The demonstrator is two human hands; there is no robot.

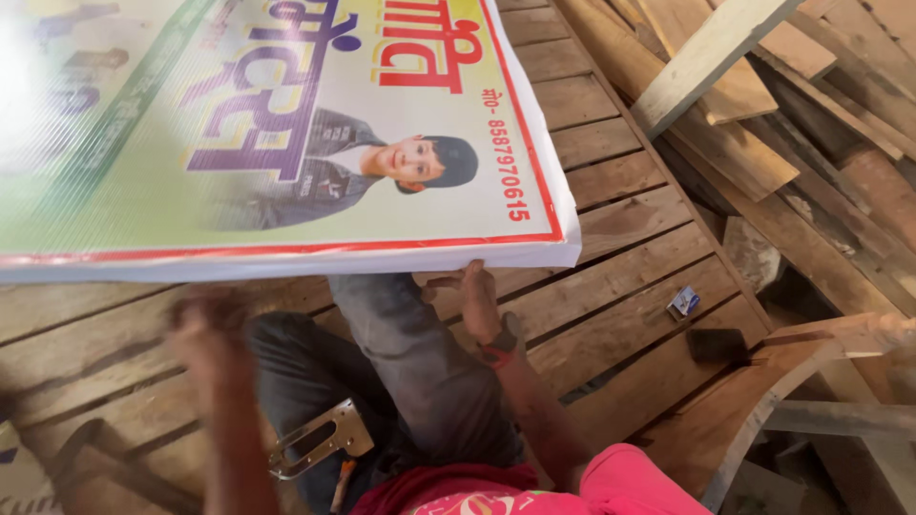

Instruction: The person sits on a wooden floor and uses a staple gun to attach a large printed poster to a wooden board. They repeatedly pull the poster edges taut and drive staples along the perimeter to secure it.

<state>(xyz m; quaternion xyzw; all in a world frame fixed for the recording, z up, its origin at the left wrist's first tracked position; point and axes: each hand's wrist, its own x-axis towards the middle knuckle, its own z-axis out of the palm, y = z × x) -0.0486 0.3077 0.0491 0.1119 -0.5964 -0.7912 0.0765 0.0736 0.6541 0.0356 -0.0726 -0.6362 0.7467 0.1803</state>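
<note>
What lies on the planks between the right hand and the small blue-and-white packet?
Only bare floor planks between the right hand and the packet, in the head view.

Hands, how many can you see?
2. The right hand grips the lower edge of the printed banner board. The left hand, blurred, is just below that edge, farther left. No other hands show.

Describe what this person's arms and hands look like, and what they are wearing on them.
Both arms are bare from the short sleeves down. The shirt is bright pink with a printed pattern near the bottom edge. The right hand wears no glove; a red thread band with a dark piece circles its wrist. The left hand is motion-blurred, so any band or ring there cannot be made out. Grey trousers cover the legs.
</note>
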